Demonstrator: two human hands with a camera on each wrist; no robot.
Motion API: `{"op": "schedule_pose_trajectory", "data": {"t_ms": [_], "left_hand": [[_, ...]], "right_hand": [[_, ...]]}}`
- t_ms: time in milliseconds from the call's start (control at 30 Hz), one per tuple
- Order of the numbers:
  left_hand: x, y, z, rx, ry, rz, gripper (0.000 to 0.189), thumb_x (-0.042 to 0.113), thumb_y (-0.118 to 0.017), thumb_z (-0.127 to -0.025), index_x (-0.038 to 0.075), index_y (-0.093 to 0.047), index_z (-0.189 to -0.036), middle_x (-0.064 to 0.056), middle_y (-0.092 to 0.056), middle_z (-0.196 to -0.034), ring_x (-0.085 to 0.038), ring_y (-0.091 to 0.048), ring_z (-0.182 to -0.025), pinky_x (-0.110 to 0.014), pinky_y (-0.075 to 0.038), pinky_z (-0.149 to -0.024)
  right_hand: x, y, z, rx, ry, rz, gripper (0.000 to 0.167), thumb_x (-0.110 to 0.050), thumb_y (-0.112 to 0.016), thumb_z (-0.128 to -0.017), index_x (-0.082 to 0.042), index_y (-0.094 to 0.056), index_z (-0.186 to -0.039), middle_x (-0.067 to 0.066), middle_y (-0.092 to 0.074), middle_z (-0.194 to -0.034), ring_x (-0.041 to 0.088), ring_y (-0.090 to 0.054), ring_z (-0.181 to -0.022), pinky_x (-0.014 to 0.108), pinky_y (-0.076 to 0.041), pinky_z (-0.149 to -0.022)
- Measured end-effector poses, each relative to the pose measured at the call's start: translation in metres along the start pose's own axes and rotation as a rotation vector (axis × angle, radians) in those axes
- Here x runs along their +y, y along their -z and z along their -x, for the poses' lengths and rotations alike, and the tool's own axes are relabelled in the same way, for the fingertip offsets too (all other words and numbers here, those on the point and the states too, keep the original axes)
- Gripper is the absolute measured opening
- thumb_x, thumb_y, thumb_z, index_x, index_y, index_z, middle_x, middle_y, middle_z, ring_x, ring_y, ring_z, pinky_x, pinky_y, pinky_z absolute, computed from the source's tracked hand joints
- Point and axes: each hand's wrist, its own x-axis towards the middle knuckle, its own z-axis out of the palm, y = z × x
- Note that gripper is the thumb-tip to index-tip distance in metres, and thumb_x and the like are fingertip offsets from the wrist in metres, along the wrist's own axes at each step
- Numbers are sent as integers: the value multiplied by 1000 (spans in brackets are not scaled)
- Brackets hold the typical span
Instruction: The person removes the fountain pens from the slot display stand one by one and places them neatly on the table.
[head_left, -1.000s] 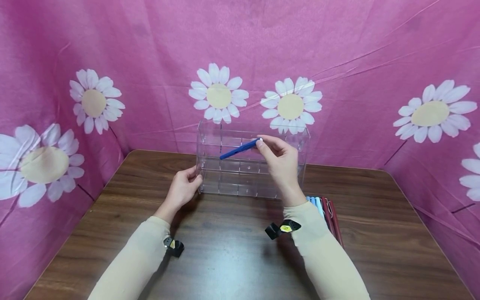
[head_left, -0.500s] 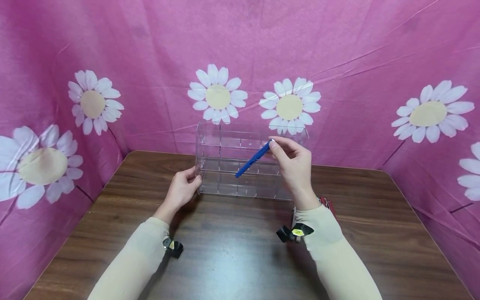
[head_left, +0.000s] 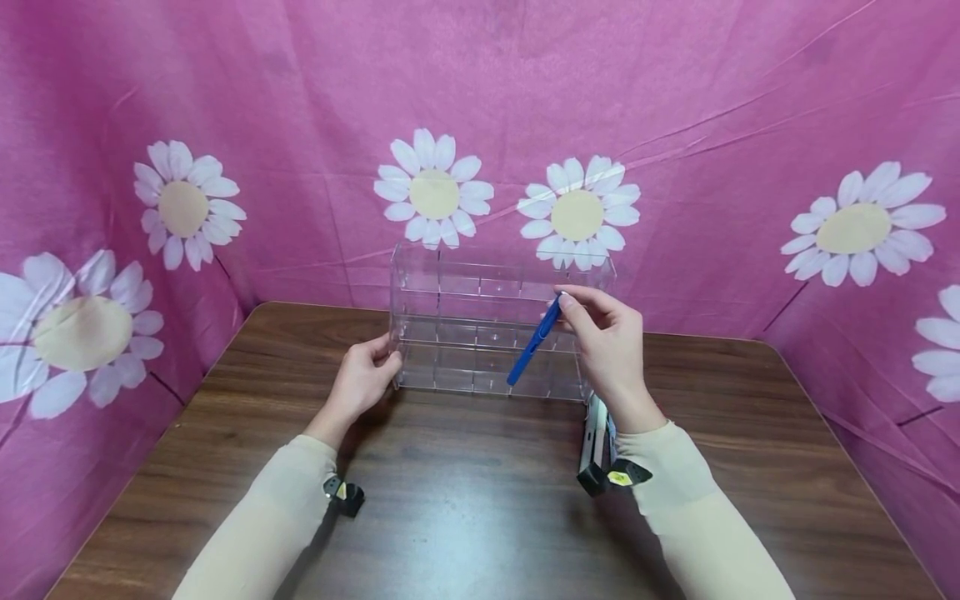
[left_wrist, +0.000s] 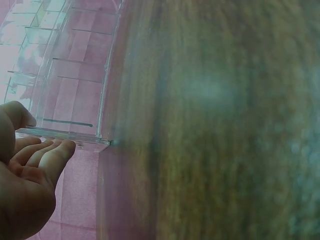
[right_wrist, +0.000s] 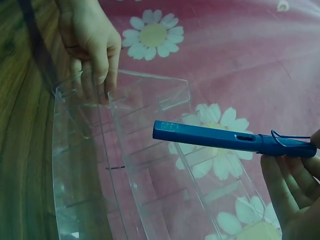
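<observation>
A clear plastic organizer (head_left: 480, 385) with several small compartments stands at the back of the table. My left hand (head_left: 363, 375) holds its left side wall; in the left wrist view the thumb lies on one face and the fingers (left_wrist: 57, 155) on the other. My right hand (head_left: 609, 354) pinches a blue fountain pen (head_left: 534, 342) at the cap end, near the wire clip. In the head view the pen slants down to the left in front of the organizer. From the right wrist view, its barrel (right_wrist: 200, 136) appears apart from the compartments.
Slim grey and black items (head_left: 597, 425) lie on the table by the organizer's right end, partly hidden by my right wrist. A brown wood-grain table (head_left: 435, 500) spreads out in front. Behind it hangs a pink cloth (head_left: 697, 100) with white daisies.
My right hand has moved right and slightly down with the blue fountain pen, whose free end has swung downward to a steeper slant. The left hand keeps its hold on the organizer.
</observation>
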Motion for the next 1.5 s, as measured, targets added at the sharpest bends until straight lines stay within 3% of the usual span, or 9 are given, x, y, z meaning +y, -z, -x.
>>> {"op": "schedule_pose_trajectory", "data": {"t_ms": [300, 567, 800, 1167, 1500], "left_hand": [[-1, -2, -1, -11, -8, -1, 48, 5, -58, -101, -3, -61, -149, -27, -76, -126, -5, -68, -91, -9, -51, -76], [-1, -2, -1, -11, -8, 3, 49, 5, -58, -101, -3, -61, -149, -28, -76, -124, -3, -67, -88, -10, -52, -75], [0, -1, -2, -2, -9, 2, 49, 5, -58, -101, -3, -61, -149, -26, -77, -124, -2, -66, -89, -9, -51, -76], [-1, 0, -1, -15, -3, 14, 48, 5, -57, -102, -5, -60, -149, -29, -76, -124, -1, -65, -86, -11, -52, -73], [0, 0, 0, -10, -8, 0, 49, 6, -58, -102, -5, -60, -149, -28, -76, -126, -8, -70, -94, -9, -51, -77]], "right_hand": [[-1, 15, 10, -48, -27, 123, 26, -15, -68, -106, 2, -78, -124, -19, -79, -86, 4, -76, -80, 20, -62, -76], [0, 28, 18, -69, -20, 201, 24, -16, -71, -105, 0, -80, -121, -18, -77, -83, 4, -74, -74, 19, -51, -54], [2, 46, 21, -78, -11, 288, 25, -17, -71, -105, 0, -80, -120, -21, -75, -81, 6, -74, -75, 20, -55, -60], [5, 71, 33, -67, -66, 393, 29, -22, -69, -107, -3, -79, -126, -26, -74, -85, -2, -72, -81, 16, -57, -71], [6, 90, 39, -85, -173, 430, 40, -32, -69, -107, -6, -75, -136, -31, -74, -99, -2, -73, -88, 14, -58, -78]]}}
